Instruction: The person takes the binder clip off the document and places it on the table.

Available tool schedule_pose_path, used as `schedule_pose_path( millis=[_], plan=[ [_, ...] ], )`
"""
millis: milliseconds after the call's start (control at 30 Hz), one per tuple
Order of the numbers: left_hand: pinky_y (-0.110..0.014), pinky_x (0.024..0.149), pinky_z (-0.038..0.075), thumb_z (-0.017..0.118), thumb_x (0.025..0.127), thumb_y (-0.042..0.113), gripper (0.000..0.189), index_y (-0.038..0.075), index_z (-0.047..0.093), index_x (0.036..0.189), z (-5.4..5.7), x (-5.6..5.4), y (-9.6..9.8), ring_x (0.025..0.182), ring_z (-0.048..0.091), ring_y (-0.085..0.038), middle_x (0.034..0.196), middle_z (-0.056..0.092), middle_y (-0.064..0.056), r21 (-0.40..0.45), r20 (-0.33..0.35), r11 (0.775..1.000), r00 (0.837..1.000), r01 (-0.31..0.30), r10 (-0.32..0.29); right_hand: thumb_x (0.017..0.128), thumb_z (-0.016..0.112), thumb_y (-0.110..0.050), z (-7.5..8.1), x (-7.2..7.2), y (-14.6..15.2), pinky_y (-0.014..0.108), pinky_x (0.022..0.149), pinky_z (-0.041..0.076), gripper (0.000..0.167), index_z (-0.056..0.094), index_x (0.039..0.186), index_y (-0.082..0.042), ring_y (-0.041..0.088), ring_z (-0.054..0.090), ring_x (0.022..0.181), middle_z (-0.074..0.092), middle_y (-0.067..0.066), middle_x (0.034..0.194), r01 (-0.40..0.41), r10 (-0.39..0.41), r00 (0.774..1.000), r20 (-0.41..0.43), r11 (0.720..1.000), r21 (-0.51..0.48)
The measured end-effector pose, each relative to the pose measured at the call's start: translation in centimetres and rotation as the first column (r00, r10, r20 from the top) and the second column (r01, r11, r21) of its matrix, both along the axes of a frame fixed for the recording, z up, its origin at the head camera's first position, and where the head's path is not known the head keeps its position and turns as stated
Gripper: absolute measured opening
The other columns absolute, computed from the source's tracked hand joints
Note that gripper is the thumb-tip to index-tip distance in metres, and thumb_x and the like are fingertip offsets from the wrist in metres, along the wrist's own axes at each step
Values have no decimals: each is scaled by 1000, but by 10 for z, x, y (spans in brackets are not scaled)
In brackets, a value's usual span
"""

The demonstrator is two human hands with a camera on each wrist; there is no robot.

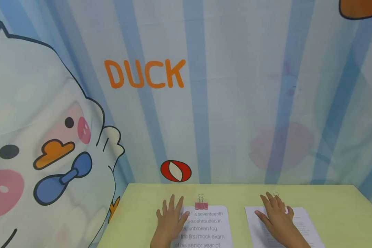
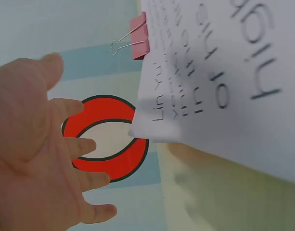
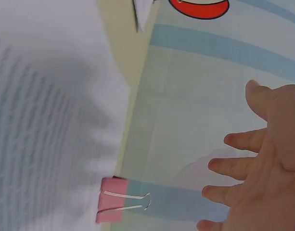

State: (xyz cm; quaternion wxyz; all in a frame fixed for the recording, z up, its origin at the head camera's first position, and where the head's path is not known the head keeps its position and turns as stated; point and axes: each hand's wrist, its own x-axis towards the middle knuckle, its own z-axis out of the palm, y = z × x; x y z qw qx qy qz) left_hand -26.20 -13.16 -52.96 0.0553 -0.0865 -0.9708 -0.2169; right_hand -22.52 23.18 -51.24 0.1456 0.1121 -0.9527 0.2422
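Two paper stacks lie side by side on the yellow table. My left hand point(image 1: 169, 222), fingers spread, is over the upper left part of the large-print stack point(image 1: 204, 227), whose top edge carries a pink binder clip point(image 1: 201, 206). Over the small-print stack point(image 1: 303, 227) is my right hand point(image 1: 277, 217), also with spread fingers. In the right wrist view, a second pink binder clip point(image 3: 112, 199) grips that stack's edge; the head view shows only its wire loop past my fingers. Both wrist views show the palms facing the camera with nothing held.
The pale yellow table point(image 1: 232, 194) ends at a hanging curtain point(image 1: 235, 103) with blue stripes. A large printed duck point(image 1: 49, 86) covers the curtain's left side, and a red oval print point(image 1: 186, 170) sits just above the table's back edge.
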Motion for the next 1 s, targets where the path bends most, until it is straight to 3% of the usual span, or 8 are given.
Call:
schedule_pose_path(
  millis=[200, 400, 633, 800, 1000],
  plan=[
    [-79, 101, 26, 65, 98, 31, 57, 10, 47, 149, 8, -11, -5, 137, 32, -57, 154, 35, -26, 47, 9, 999, 1000, -17, 17, 99, 66, -20, 10, -15, -19, 82, 91, 27, 53, 49, 140, 7, 62, 38, 129, 47, 36, 141, -41, 36, 992, -119, 998, -40],
    [-76, 92, 37, 71, 94, 21, 55, 7, 52, 144, 4, -20, -13, 126, 44, -56, 145, 45, -28, 75, 27, 996, 999, -49, 47, 96, 68, -13, 12, -33, -37, 76, 87, 37, 48, 51, 137, 4, 54, 47, 124, 55, 29, 136, -84, 60, 970, -234, 992, -93],
    [-74, 90, 40, 78, 84, 8, 49, 8, 61, 130, -5, -25, -17, 120, 49, -55, 139, 51, -26, 72, 80, 993, 993, -96, 90, 100, 63, -15, 19, -45, -58, 72, 87, 36, 46, 51, 140, 4, 53, 48, 124, 56, 28, 136, -120, 92, 983, -158, 977, -177],
    [-70, 91, 41, 79, 82, 4, 46, 5, 62, 125, -8, -26, -16, 115, 53, -50, 133, 56, -23, 135, 124, 987, 990, -90, 73, 101, 62, -17, 22, -56, -72, 70, 90, 35, 46, 51, 141, 3, 50, 49, 124, 56, 26, 136, -141, 119, 987, -109, 965, -219],
    [-67, 88, 43, 79, 80, -1, 55, 1, 54, 128, -14, -28, -16, 105, 57, -46, 118, 61, -21, 165, 156, 984, 987, -63, 37, 101, 62, -16, 8, -68, -91, 67, 92, 35, 43, 54, 138, 4, 45, 53, 122, 60, 23, 131, -154, 155, 988, -18, 954, -256]
  ],
)
